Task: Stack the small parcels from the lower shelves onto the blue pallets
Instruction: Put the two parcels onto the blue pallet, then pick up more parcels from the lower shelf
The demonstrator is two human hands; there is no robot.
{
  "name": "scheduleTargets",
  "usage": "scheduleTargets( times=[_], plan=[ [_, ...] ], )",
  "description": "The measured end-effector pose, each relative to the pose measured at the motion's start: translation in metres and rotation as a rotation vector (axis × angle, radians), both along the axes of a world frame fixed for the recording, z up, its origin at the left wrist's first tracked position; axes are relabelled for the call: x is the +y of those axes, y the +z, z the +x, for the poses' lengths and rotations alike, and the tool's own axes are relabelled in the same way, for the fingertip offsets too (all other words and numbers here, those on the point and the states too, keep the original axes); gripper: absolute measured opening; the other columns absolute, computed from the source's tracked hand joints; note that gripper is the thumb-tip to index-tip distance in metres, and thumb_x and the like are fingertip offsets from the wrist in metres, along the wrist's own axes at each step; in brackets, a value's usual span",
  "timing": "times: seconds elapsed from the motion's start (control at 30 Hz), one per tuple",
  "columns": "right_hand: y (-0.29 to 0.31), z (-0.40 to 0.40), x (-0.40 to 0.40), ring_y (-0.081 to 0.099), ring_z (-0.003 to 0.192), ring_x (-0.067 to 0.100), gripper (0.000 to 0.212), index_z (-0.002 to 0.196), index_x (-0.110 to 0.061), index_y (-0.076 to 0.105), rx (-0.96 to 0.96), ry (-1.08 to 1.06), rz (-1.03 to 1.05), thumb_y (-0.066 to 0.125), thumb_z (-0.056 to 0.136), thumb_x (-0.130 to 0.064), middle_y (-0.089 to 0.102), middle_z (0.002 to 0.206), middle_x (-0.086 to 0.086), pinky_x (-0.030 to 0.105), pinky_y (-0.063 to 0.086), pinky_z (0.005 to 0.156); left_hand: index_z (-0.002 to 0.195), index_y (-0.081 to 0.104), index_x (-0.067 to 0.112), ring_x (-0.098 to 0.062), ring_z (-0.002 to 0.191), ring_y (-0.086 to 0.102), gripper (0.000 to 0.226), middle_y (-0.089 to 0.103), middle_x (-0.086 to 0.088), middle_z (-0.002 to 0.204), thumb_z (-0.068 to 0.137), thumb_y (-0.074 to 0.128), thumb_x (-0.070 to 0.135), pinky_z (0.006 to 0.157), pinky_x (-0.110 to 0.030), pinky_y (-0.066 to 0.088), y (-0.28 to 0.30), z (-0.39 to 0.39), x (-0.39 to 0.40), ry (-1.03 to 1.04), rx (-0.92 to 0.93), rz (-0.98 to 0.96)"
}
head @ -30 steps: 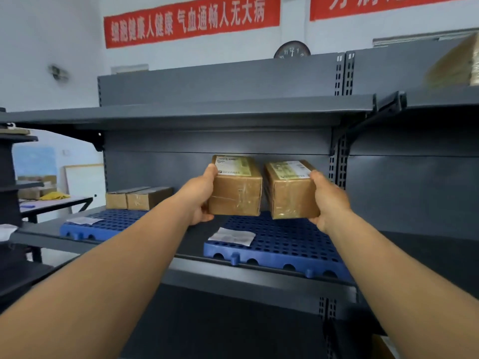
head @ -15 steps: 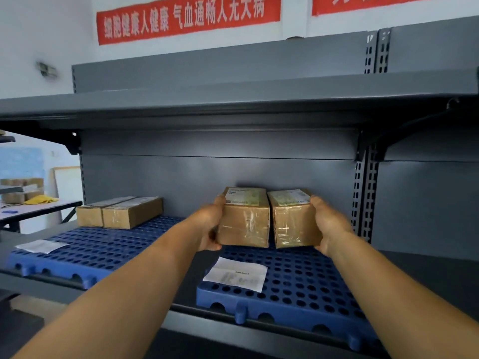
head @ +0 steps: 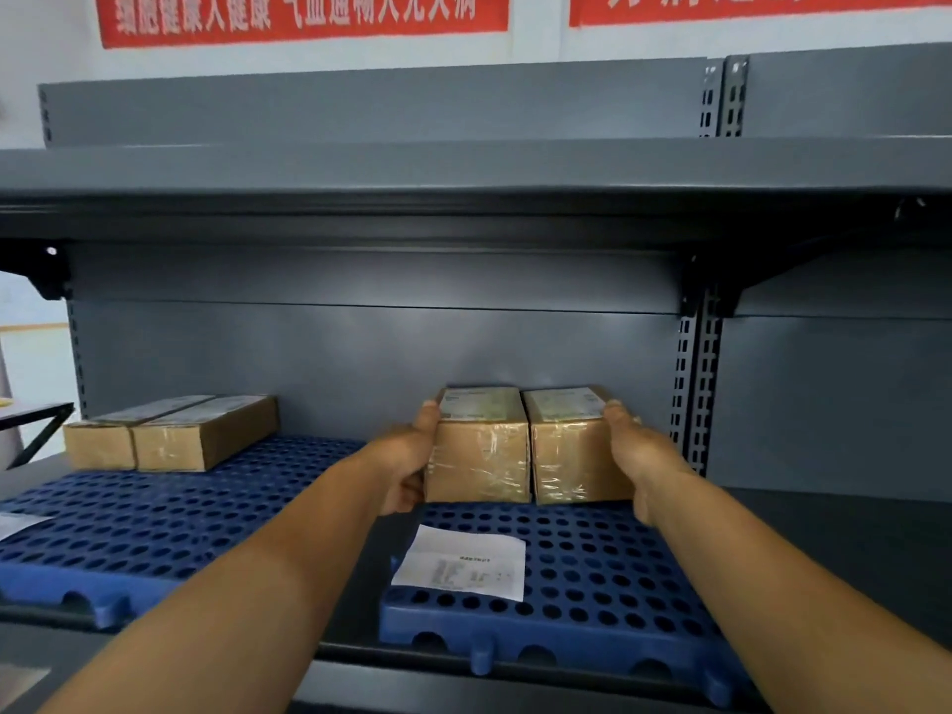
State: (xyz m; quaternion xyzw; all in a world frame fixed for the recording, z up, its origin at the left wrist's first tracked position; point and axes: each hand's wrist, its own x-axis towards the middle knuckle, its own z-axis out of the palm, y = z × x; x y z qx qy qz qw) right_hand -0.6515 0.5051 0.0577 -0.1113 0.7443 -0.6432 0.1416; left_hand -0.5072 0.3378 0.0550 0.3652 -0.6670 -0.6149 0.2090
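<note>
At centre frame, the left hand [head: 407,466] and right hand [head: 636,456] each keep a grip clamped on a taped cardboard parcel [head: 479,445], [head: 572,445]. The two are pressed side by side on the right-hand blue pallet [head: 592,574], likely to seat them squarely against the back. The pallet is perforated plastic, with a paper slip [head: 463,564] lying on it.

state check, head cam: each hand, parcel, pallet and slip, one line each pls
left hand: gripping the left parcel's outer side
right hand: gripping the right parcel's outer side
left parcel: upright, down on right pallet
right parcel: upright, against left parcel
right pallet: flat on shelf
paper slip: lying flat at the right pallet's front left corner
left pallet: flat on shelf
two rear parcels: side by side on left pallet
</note>
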Motion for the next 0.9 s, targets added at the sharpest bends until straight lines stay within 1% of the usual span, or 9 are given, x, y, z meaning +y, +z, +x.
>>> scheduleTargets(
  times=[0.07,0.17,0.3,0.37,0.47,0.63,0.73,0.8,0.9],
  plan=[
    [0.0,-0.001,-0.001,0.03,0.14,0.03,0.074,0.15,-0.01,0.023,0.021,-0.009,0.053,0.029,0.095,-0.059,0.03,0.154,0.012,0.042,0.025,0.116,0.095,0.057,0.012,-0.02,0.076,0.061,0.052,0.064,-0.008,0.084,0.095,0.032,0.058,0.06,-0.029,0.048,0.001,0.0,0.0,-0.008,0.036,-0.011],
    [0.0,-0.002,0.002,0.036,0.136,0.031,0.068,0.149,-0.006,0.024,0.045,-0.024,0.088,0.026,0.099,-0.052,0.033,0.152,0.015,0.04,0.029,0.113,0.107,0.054,0.014,-0.023,0.088,0.064,0.049,0.066,-0.009,0.096,0.094,0.036,0.058,0.073,-0.036,0.054,0.001,0.0,-0.002,-0.047,0.069,-0.015],
    [-0.002,0.0,0.003,0.036,0.136,0.032,0.068,0.148,-0.004,0.025,0.076,-0.037,0.102,0.027,0.099,-0.051,0.034,0.151,0.015,0.042,0.03,0.113,0.104,0.053,0.015,-0.022,0.084,0.062,0.045,0.064,-0.008,0.093,0.095,0.036,0.056,0.067,-0.033,0.053,0.001,0.002,-0.004,-0.073,0.051,-0.044],
    [0.0,0.002,0.005,0.038,0.135,0.032,0.068,0.148,-0.005,0.027,0.077,-0.048,0.106,0.028,0.098,-0.052,0.036,0.15,0.015,0.042,0.031,0.112,0.109,0.053,0.013,-0.025,0.093,0.062,0.047,0.064,-0.009,0.097,0.095,0.036,0.056,0.078,-0.037,0.054,0.003,0.005,-0.003,-0.088,0.042,-0.052],
    [0.002,0.006,0.007,0.042,0.13,0.033,0.068,0.146,-0.007,0.029,0.077,-0.059,0.126,0.029,0.097,-0.054,0.04,0.147,0.015,0.044,0.036,0.109,0.112,0.052,0.013,-0.029,0.106,0.06,0.051,0.063,-0.011,0.105,0.094,0.036,0.058,0.094,-0.043,0.051,0.003,0.007,-0.006,-0.1,0.014,-0.072],
    [0.005,0.016,0.011,0.039,0.133,0.031,0.068,0.147,-0.004,0.029,0.087,-0.066,0.132,0.028,0.099,-0.052,0.038,0.149,0.015,0.039,0.032,0.111,0.116,0.054,0.013,-0.025,0.105,0.059,0.058,0.063,-0.007,0.107,0.093,0.03,0.062,0.093,-0.038,0.05,0.006,0.013,0.001,-0.087,-0.004,-0.109],
    [0.008,0.029,0.016,0.036,0.136,0.032,0.069,0.147,-0.002,0.028,0.111,-0.094,0.132,0.027,0.099,-0.052,0.034,0.151,0.015,0.037,0.029,0.11,0.127,0.05,0.007,-0.023,0.111,0.052,0.067,0.057,-0.005,0.121,0.095,0.025,0.06,0.096,-0.034,0.042,0.01,0.025,0.01,-0.082,-0.021,-0.219],
    [0.011,0.041,0.021,0.036,0.136,0.033,0.07,0.147,-0.002,0.026,0.136,-0.13,0.119,0.029,0.098,-0.052,0.035,0.151,0.016,0.038,0.03,0.11,0.139,0.04,0.005,-0.028,0.127,0.044,0.069,0.048,-0.012,0.14,0.096,0.025,0.057,0.106,-0.035,0.035,0.016,0.034,0.017,-0.055,-0.034,-0.346],
    [0.017,0.062,0.031,0.034,0.137,0.032,0.07,0.148,-0.003,0.022,0.184,-0.186,0.096,0.032,0.098,-0.051,0.033,0.152,0.015,0.038,0.029,0.11,0.147,0.024,0.002,-0.028,0.139,0.031,0.068,0.032,-0.013,0.152,0.099,0.029,0.05,0.109,-0.033,0.027,0.026,0.048,0.029,-0.018,0.003,-0.514]
  ],
)
